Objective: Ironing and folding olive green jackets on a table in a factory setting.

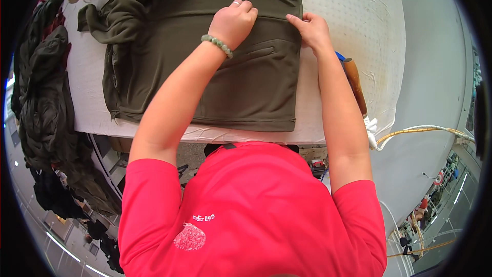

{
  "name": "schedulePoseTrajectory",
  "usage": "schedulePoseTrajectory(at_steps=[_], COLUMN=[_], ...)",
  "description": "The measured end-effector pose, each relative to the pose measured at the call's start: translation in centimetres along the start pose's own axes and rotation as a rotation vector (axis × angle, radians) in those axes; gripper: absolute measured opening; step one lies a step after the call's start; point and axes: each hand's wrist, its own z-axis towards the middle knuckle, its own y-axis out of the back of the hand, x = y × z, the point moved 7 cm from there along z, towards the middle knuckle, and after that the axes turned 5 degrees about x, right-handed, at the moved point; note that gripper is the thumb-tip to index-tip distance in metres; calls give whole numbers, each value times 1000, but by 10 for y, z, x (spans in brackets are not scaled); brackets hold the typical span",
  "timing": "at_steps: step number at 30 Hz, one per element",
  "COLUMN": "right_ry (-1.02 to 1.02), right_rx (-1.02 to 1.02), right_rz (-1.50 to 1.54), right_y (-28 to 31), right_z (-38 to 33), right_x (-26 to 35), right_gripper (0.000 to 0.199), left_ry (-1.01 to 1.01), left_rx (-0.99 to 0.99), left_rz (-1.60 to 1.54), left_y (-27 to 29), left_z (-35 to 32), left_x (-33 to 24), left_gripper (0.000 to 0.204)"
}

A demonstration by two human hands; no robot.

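A dark olive-green jacket [248, 79] lies spread on a pale padded ironing table, its hem toward me and a slanted pocket on the right half. My left hand [234, 22], with a beaded bracelet at the wrist, rests on the upper middle of the cloth. Its fingers are curled closed along a crease; the fingertips are hidden. At the right side edge, my right hand [313, 32] pinches the fabric between thumb and fingers. Beside my right forearm is an iron with a wooden handle [354, 84], partly covered by the arm.
The ironing table's pale cover [359, 7] shows to the right of the jacket. Dark garments [43, 97] hang in a heap past the left edge. A white-and-yellow cord [425, 129] runs from the iron's side toward the right. A bunched sleeve [115, 20] lies at the upper left.
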Motion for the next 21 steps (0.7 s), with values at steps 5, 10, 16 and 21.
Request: schedulePoseTrajectory(at_steps=[5,10,16,21], right_ry=[183,268,374,739], right_rx=[78,-87,-253,-244], right_rz=[347,511,100,-552], right_y=[-9,-13,-12,-42], right_z=[-1,-12,-21,-51], right_x=[-4,-11,7,49], right_gripper=[26,26,39,53], left_ry=[-176,-132,-160,-228], left_rx=[198,233,249,352], left_rz=[74,-93,-433,-535], left_y=[-17,-27,-44,-39], left_z=[13,11,5,-8], left_x=[4,-3,-64,-33], left_gripper=[6,24,67,74])
